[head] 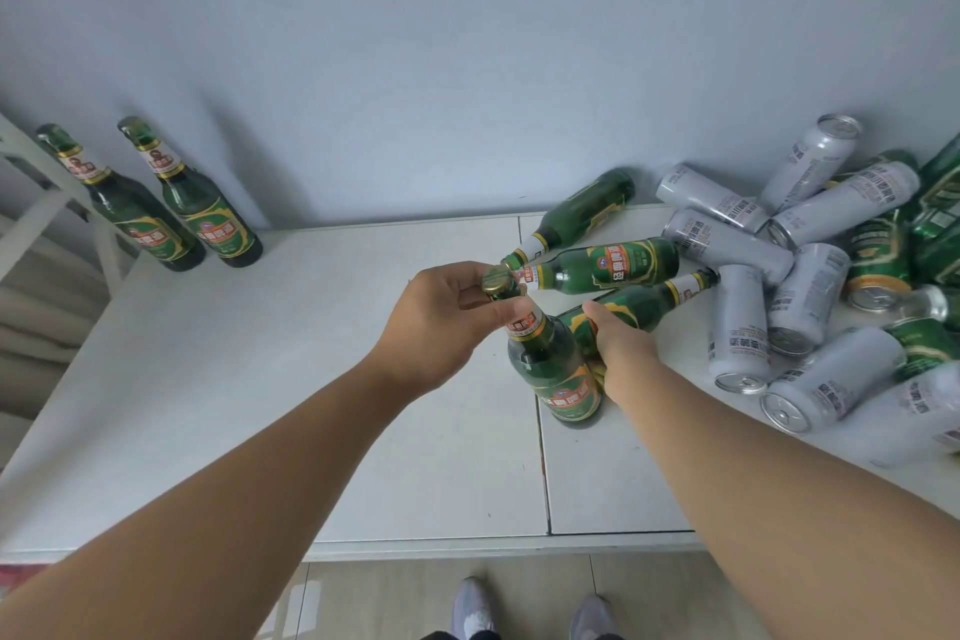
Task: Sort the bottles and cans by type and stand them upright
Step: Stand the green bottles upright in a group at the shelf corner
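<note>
A green glass beer bottle (558, 369) stands upright near the middle of the white table (260, 379). My left hand (447, 322) pinches its capped neck at the top. My right hand (618, 343) is wrapped around the body of a second green bottle (644, 304), which lies on its side just behind the upright one. Two more green bottles (602, 265) lie beyond them. At the far left, two green bottles (171, 203) stand upright against the wall. A heap of silver cans (737, 322) and green cans (878, 260) lies tumbled at the right.
A pale blue wall (467, 68) runs along the table's back edge. A white frame (47, 203) stands off the table's left end. A seam (540, 431) splits the tabletop in two. My shoes (535, 613) show on the tiled floor below the front edge.
</note>
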Demonstrator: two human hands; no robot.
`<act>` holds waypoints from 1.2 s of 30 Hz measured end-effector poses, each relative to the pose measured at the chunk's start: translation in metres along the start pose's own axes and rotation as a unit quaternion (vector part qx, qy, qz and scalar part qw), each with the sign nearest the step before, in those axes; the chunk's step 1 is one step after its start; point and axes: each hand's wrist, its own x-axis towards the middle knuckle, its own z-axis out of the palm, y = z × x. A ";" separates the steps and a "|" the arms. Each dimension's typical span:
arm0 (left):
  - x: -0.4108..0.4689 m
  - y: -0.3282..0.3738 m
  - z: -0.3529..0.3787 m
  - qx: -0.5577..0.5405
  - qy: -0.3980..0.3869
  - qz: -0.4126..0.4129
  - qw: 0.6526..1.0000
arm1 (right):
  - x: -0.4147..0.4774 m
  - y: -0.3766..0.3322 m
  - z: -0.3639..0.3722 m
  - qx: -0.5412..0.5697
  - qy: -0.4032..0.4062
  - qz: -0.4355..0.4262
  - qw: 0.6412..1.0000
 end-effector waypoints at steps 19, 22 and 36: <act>-0.013 0.017 0.028 0.052 0.000 0.075 0.996 | -0.009 0.006 -0.065 -0.142 -0.002 -0.318 0.938; -0.017 0.019 0.028 0.043 0.021 0.076 0.996 | -0.011 0.004 -0.071 -0.172 -0.015 -0.337 0.926; -0.044 0.048 0.014 0.071 0.151 0.089 0.982 | -0.047 -0.004 -0.055 -0.250 -0.117 -0.438 0.855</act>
